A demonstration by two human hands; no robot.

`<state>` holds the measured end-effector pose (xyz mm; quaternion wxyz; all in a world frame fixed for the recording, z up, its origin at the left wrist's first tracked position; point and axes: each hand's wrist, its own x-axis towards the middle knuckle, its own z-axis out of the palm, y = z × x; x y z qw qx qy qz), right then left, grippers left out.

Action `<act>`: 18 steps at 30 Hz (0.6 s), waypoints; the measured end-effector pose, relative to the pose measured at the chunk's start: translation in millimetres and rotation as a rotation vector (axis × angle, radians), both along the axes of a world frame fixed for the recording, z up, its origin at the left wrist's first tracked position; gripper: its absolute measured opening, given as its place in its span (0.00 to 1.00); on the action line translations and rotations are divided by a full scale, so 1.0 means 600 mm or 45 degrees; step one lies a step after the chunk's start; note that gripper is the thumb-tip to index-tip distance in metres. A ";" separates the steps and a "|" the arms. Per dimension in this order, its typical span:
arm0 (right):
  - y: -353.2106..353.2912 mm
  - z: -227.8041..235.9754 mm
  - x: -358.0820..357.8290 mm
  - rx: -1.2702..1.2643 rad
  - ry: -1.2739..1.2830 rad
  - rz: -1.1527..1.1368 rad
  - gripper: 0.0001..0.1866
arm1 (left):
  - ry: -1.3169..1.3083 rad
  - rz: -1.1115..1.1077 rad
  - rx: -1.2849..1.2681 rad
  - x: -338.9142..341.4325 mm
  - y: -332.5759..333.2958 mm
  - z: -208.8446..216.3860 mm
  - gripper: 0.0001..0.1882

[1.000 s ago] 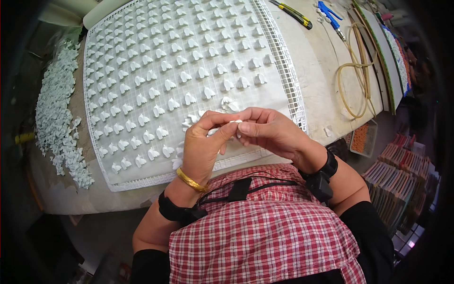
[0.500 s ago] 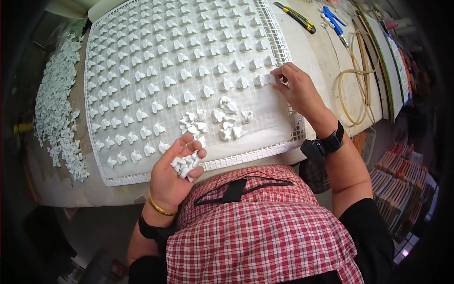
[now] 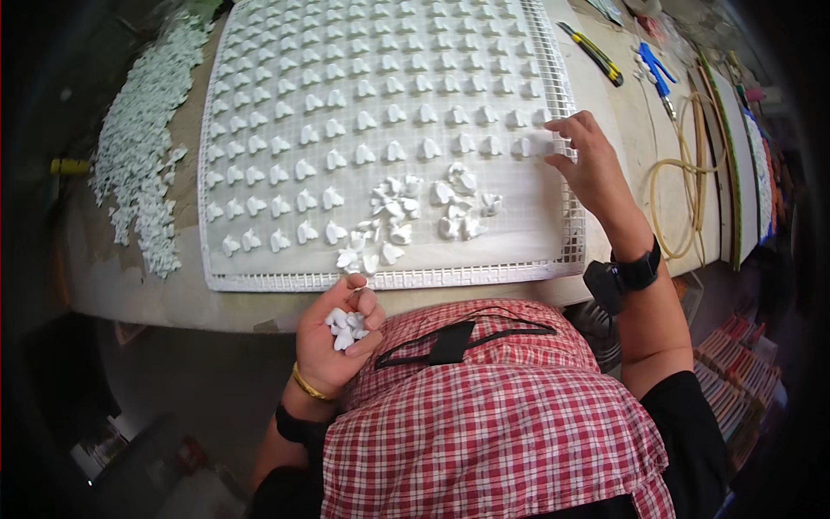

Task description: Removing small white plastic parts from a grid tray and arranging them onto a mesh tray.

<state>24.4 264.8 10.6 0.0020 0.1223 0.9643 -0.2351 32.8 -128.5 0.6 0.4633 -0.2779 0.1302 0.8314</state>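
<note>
My left hand (image 3: 322, 359) is cupped palm up just off the front edge of the tray. In it lies a small heap of white petal-shaped pieces (image 3: 347, 327). At the right edge of the white mesh tray (image 3: 415, 278), my right hand (image 3: 596, 164) hovers over the end of the nearest long row, thumb and fingers apart. A pale piece (image 3: 540, 144) shows faintly beside its fingertips. Rows of similar white pieces (image 3: 395, 150) cover most of the tray's sheet. Loose piles of pieces (image 3: 395, 199) sit near the tray's front.
A large heap of small white pieces (image 3: 151, 112) spreads along the left of the table. Toward the right are a yellow-and-black utility knife (image 3: 596, 56), a blue air gun (image 3: 657, 69) and a coiled tan hose (image 3: 661, 186). Boards (image 3: 733, 164) stand along the right edge.
The whole view has shifted, so the tray appears farther right and higher. My right hand's thumb and fingers have spread wider at the row's end. My left hand is farther from the tray.
</note>
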 end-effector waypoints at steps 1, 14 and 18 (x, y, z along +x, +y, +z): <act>-0.011 0.001 -0.003 -0.012 0.003 0.006 0.18 | -0.043 0.032 0.023 0.003 -0.002 -0.005 0.16; -0.194 -0.027 -0.057 -0.301 0.106 0.881 0.36 | -0.083 0.036 -0.317 0.019 0.047 -0.020 0.11; -0.165 -0.063 -0.055 -0.096 0.115 0.843 0.42 | 0.003 -0.022 -0.232 0.017 0.052 -0.030 0.11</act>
